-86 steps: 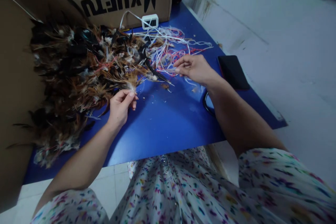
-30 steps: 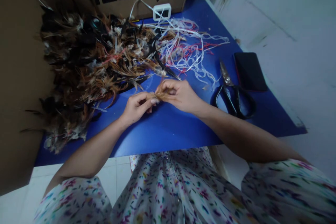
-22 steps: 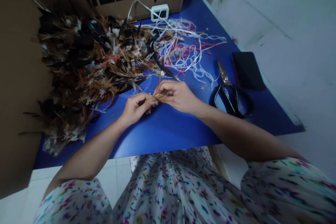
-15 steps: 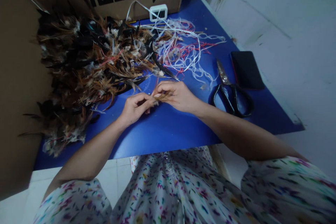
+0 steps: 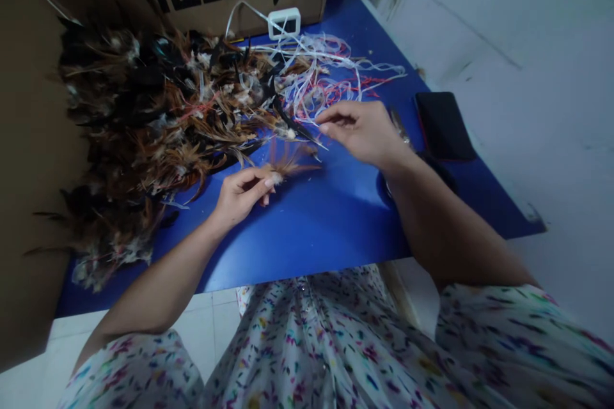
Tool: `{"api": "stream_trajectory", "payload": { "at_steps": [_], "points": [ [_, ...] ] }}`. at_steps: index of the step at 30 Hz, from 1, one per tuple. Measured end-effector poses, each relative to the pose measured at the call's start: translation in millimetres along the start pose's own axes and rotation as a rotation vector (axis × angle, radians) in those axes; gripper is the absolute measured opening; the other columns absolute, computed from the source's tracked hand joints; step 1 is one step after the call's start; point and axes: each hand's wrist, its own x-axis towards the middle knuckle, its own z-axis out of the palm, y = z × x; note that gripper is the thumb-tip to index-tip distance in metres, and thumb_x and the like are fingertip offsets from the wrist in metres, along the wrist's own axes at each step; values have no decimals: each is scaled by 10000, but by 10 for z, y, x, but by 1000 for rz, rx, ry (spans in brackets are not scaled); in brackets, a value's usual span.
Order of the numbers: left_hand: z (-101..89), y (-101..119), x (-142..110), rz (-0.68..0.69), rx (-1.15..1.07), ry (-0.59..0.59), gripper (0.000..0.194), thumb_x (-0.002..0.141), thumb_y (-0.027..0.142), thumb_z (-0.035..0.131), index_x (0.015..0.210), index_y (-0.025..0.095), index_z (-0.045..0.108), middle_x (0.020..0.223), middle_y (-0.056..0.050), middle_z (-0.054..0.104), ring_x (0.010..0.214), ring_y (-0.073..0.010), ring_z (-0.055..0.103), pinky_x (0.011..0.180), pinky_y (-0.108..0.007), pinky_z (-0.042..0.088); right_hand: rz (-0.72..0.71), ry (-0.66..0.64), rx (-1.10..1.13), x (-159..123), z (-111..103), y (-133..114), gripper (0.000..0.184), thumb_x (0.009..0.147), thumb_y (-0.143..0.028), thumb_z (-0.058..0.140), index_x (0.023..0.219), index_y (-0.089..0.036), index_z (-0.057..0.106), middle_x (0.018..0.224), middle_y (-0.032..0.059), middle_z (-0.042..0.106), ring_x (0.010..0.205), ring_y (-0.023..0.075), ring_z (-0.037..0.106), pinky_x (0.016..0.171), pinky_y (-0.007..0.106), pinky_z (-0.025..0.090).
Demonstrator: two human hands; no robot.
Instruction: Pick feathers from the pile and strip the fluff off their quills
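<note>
Between the thumb and fingers of my left hand (image 5: 244,193) is a small bunch of brown feathers (image 5: 288,166), its fluffy pale base pinched and its tips fanned out to the right. My right hand (image 5: 362,131) is apart from it, up and to the right, with thumb and fingertips pinched together at the lower edge of a tangle of white and red strings (image 5: 330,86). Whatever lies between those fingertips is too small to make out. A large heap of brown and black feathers (image 5: 158,108) spreads over the left of the blue table.
Scissors (image 5: 399,124) lie partly hidden under my right forearm. Beside them rests a black phone (image 5: 444,124) near the wall. At the back, a small white display device (image 5: 284,23) stands before a cardboard box (image 5: 215,6). More cardboard (image 5: 33,172) borders the left side.
My right hand has left the feather bunch and moved up and right to the strings. My left hand still holds the bunch, whose feathers now fan out. The view has shifted slightly.
</note>
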Motion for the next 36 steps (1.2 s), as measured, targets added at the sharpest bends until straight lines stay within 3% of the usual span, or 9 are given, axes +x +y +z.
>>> {"api": "stream_trajectory", "payload": {
  "at_steps": [3,7,16,19,26,30,36],
  "points": [
    [1,-2,16,-41,-57,60,277,788,412,780,713,156,703,628,-5,651,441,-73,560,448,-202,472,62,-46,-276,92,-138,191,110,744,-112,694,703,-212,712,675,12,636,702,176,593,733,345,434],
    [-3,-5,41,-90,-140,142,314,739,426,819,701,151,672,606,5,645,425,-68,550,422,-192,460,48,-194,-432,107,-92,306,96,716,-132,693,652,-202,706,623,-3,628,649,156,585,654,306,390],
    [-5,11,70,-136,-212,208,338,701,436,844,720,152,662,613,14,646,436,-63,549,415,-179,459,4,-354,-537,24,80,225,76,740,-204,759,716,-201,687,685,4,650,640,146,577,635,290,379],
    [-2,16,72,-143,-212,205,350,693,442,848,718,149,659,609,12,643,434,-64,547,415,-182,459,-15,-382,-620,2,100,197,33,786,-187,702,759,-200,692,726,27,672,692,176,600,652,303,378],
    [7,34,75,-159,-221,206,378,666,456,860,710,144,650,595,15,638,422,-63,541,405,-180,449,-8,-470,-795,-72,167,-18,170,850,-116,521,838,-152,687,889,121,725,782,231,644,659,328,360],
    [-2,26,68,-184,-235,211,362,665,440,863,713,144,661,605,17,643,431,-62,545,411,-178,448,11,-424,-600,-71,163,-17,136,831,-101,539,792,-156,658,808,71,703,724,177,629,666,299,401],
    [-19,16,58,-220,-307,197,330,681,409,861,722,146,667,627,19,649,441,-57,552,412,-168,444,138,-300,131,-51,220,37,117,751,-87,667,714,-181,607,650,0,663,608,112,608,567,240,451]
  ]
}}
